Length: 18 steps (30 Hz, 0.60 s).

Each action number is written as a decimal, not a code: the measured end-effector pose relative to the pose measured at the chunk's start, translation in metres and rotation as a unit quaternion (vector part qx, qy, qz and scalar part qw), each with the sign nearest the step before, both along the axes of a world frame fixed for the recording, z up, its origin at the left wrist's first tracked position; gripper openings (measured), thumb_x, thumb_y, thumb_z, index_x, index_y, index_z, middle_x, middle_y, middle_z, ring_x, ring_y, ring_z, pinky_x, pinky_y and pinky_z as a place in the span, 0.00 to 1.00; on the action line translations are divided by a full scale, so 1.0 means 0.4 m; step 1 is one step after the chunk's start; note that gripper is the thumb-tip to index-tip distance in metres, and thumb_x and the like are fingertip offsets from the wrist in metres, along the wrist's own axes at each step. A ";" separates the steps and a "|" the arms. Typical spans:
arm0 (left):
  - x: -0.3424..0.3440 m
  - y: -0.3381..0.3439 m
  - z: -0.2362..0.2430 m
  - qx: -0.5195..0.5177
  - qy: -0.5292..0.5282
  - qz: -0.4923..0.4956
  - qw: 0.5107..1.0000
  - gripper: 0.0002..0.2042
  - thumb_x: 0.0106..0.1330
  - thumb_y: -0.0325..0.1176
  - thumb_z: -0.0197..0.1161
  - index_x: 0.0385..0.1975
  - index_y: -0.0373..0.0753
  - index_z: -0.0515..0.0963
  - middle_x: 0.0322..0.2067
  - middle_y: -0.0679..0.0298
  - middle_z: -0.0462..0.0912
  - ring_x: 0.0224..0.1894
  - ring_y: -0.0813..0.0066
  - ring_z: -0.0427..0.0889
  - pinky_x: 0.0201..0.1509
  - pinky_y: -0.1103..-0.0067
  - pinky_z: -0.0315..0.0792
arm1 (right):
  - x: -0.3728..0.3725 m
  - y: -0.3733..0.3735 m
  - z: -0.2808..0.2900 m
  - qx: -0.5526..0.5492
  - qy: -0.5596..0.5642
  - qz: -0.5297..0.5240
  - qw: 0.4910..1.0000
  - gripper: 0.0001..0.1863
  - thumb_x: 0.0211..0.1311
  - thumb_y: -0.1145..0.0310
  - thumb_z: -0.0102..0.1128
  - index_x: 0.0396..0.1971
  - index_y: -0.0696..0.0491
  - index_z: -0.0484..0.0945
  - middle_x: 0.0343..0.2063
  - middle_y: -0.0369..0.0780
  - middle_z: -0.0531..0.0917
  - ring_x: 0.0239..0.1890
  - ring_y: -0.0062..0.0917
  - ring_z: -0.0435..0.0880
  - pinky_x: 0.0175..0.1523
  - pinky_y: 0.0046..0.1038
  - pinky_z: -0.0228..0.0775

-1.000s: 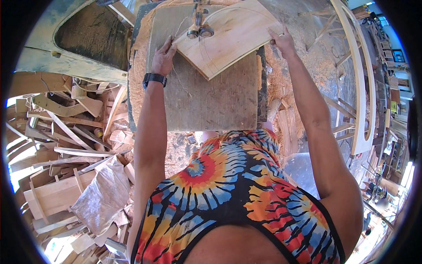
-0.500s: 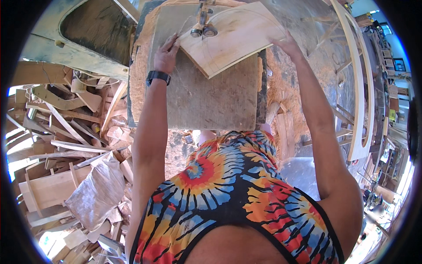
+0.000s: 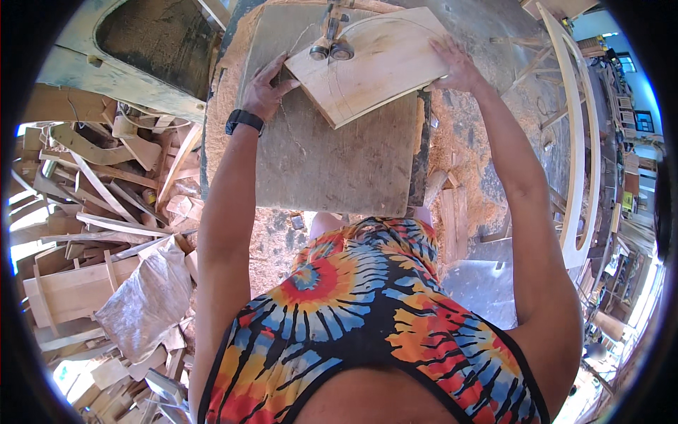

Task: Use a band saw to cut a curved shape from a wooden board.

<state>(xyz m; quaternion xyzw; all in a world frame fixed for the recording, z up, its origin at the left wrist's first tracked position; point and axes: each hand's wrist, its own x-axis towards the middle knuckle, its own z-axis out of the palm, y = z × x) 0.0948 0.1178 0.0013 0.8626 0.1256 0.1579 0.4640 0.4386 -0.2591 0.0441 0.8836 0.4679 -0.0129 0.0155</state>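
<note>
A flat wooden board point(image 3: 381, 67) with pencilled curves lies at an angle on the worn table point(image 3: 339, 169) of a band saw. The saw's guide assembly with two round rollers point(image 3: 332, 52) stands over the board's far left part; the blade itself I cannot make out. My left hand point(image 3: 264, 93), a dark watch at its wrist, is at the board's left corner with fingers and thumb spread. My right hand point(image 3: 456, 67) grips the right end, fingers on top and thumb at the near edge.
Scrap wood point(image 3: 106, 205) is heaped at the left, with a crumpled grey sheet point(image 3: 145, 300) on it. A machine housing point(image 3: 134, 85) stands at far left. Sawdust point(image 3: 462, 148) covers the floor, and a long curved wooden frame point(image 3: 583, 141) stands at right.
My right hand has shifted its hold, its fingers now farther onto the board's top. My left thumb has spread away from the fingers. The board has turned slightly.
</note>
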 end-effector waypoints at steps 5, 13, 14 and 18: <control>-0.016 0.019 -0.025 0.196 -0.023 0.032 0.980 0.35 0.64 0.55 0.66 0.71 0.48 0.68 0.66 0.56 0.73 0.71 0.50 0.64 0.75 0.60 0.57 | -0.018 0.023 0.005 0.006 0.022 0.046 0.999 0.66 0.35 0.44 0.79 0.78 0.41 0.53 0.75 0.60 0.50 0.79 0.51 0.46 0.81 0.48 0.34; 0.001 0.020 -0.013 0.186 -0.013 0.014 0.982 0.36 0.65 0.57 0.64 0.71 0.49 0.67 0.67 0.57 0.73 0.72 0.50 0.63 0.75 0.61 0.55 | -0.026 0.008 0.007 0.032 0.006 0.026 0.999 0.66 0.32 0.40 0.80 0.77 0.32 0.54 0.76 0.58 0.49 0.77 0.59 0.46 0.80 0.48 0.40; 0.005 0.019 -0.010 0.184 -0.010 0.013 0.983 0.36 0.65 0.58 0.63 0.71 0.49 0.67 0.67 0.58 0.73 0.72 0.50 0.63 0.75 0.61 0.55 | -0.021 0.002 0.003 0.046 -0.002 0.035 0.998 0.66 0.31 0.40 0.81 0.77 0.31 0.54 0.76 0.58 0.49 0.76 0.61 0.47 0.80 0.49 0.42; 0.004 0.020 -0.009 0.196 0.003 0.019 0.980 0.36 0.65 0.58 0.63 0.71 0.49 0.67 0.67 0.58 0.73 0.71 0.53 0.65 0.75 0.62 0.55 | -0.022 0.005 -0.005 0.043 -0.005 0.031 0.999 0.66 0.31 0.39 0.80 0.77 0.31 0.54 0.76 0.58 0.49 0.77 0.60 0.47 0.80 0.49 0.42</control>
